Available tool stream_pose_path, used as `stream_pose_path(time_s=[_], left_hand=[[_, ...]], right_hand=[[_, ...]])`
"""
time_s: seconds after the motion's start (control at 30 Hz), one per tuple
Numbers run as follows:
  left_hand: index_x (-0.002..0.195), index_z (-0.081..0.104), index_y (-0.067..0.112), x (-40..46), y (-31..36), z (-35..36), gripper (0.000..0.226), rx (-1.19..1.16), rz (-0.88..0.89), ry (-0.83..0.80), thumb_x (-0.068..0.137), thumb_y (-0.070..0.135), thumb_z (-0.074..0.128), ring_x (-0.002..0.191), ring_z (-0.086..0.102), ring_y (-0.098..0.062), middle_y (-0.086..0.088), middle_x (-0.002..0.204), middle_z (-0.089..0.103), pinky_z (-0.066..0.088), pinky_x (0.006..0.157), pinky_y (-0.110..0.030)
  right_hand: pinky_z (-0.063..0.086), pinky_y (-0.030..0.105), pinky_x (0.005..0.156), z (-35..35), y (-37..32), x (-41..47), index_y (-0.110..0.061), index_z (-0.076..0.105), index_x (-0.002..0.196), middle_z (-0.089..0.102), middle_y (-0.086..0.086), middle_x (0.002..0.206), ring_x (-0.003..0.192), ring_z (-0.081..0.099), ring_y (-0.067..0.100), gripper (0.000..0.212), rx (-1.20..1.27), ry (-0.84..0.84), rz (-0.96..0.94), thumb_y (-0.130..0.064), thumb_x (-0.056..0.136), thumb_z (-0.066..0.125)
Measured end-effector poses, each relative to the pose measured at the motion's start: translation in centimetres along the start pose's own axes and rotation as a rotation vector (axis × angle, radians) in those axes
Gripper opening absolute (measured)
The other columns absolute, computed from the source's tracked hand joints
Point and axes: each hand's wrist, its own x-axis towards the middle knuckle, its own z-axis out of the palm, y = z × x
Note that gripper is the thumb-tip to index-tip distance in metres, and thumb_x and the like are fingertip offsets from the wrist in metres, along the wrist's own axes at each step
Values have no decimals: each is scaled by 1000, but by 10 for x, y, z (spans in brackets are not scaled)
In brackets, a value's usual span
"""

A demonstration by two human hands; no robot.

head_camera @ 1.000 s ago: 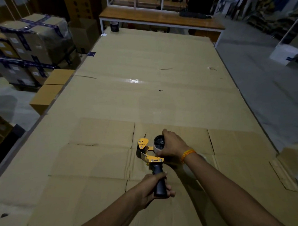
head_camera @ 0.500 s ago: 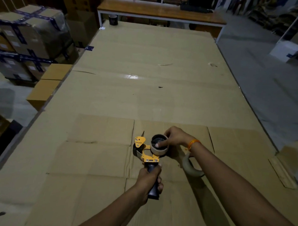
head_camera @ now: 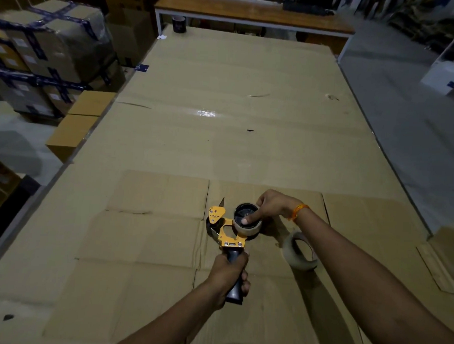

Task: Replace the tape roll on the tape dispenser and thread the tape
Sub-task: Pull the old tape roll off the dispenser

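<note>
The left hand (head_camera: 229, 272) is closed around the black handle of the yellow tape dispenser (head_camera: 224, 230), held just above the cardboard-covered table (head_camera: 222, 145). The right hand (head_camera: 270, 207) grips the nearly empty roll (head_camera: 246, 220) on the dispenser's hub — thumb pressing inside its core. A second tape roll (head_camera: 299, 251) lies just beside, under the right forearm.

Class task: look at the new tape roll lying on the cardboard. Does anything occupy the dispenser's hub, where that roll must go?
Yes. A nearly spent roll sits on the tape dispenser hub, gripped by the right hand. The new tape roll lies to its right.
</note>
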Motion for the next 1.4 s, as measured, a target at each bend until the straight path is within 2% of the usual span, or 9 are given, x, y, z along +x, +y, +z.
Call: stream_pose_path(time_s=[0.1, 0.4, 0.57, 0.73, 0.93, 1.07, 1.17, 1.27, 1.4], left_hand=[[99, 52, 6, 0, 0, -1, 26, 13, 10, -3, 105, 27, 65, 45, 56, -25, -10, 59, 55, 49, 51, -32], [92, 50, 6, 1, 6, 5, 19, 85, -28, 68, 104, 17, 60, 41, 48, -21, -8, 54, 47, 44, 47, -29], [93, 52, 5, 2, 9, 6, 20, 117, -36, 49, 104, 18, 62, 39, 48, -21, -9, 54, 47, 44, 45, -27], [94, 52, 5, -1, 14, 4, 22, 135, -30, 33, 103, 20, 64, 40, 50, -22, -9, 53, 49, 46, 48, -30], [111, 57, 0, -15, 13, -1, 30, 120, -25, -14, 102, 25, 70, 57, 70, -32, -17, 67, 63, 64, 76, -53], [121, 58, 7, -20, 20, 4, 39, 112, -108, -16, 104, 41, 66, 89, 75, -37, -20, 97, 72, 62, 93, -51], [125, 67, 15, -29, 38, -7, 63, 616, 8, -73, 89, 66, 65, 112, 74, -30, -10, 121, 77, 59, 106, -50], [104, 72, 13, -35, 80, -17, 34, 1065, 129, -123, 104, 45, 62, 97, 77, -30, -13, 107, 79, 63, 92, -45], [82, 76, -1, -7, 145, -18, 46, 1295, 370, 197, 103, 38, 63, 79, 79, -33, -19, 83, 82, 64, 77, -43]], right_hand=[[44, 33, 71, -1, 1, 0, -17, 72, 84, 69, 4, 81, 81, 61, 21, 70, 8, -17, -11, -63, 40, 100], [49, 32, 69, 3, 14, -7, -20, 67, 75, 72, -1, 77, 83, 67, 21, 47, 122, -50, -75, -47, 61, 102], [53, 27, 66, -2, 19, -16, -12, 75, 91, 79, 0, 86, 84, 74, 16, 41, 157, -64, -85, -34, 68, 101], [53, 29, 70, -3, 21, -19, 5, 74, 113, 79, 4, 93, 84, 73, 16, 64, 178, -31, -97, -32, 69, 101], [57, 35, 75, -3, 16, -22, -15, 74, 87, 75, 4, 84, 84, 70, 20, 37, 231, -47, -111, -34, 70, 101], [63, 47, 92, 4, 17, -23, -11, 74, 91, 79, 12, 100, 105, 78, 33, 27, 238, -41, -31, -22, 76, 95], [66, 40, 83, 18, 12, -24, 0, 71, 98, 80, 20, 105, 100, 81, 34, 26, 389, 41, 132, -12, 85, 89], [68, 35, 61, 31, 5, -31, 3, 58, 98, 72, 20, 106, 87, 78, 33, 26, 586, 68, 221, -4, 91, 82], [63, 32, 47, 40, 1, -32, 2, 55, 93, 69, 20, 100, 85, 74, 32, 26, 620, 138, 249, -6, 93, 80]])
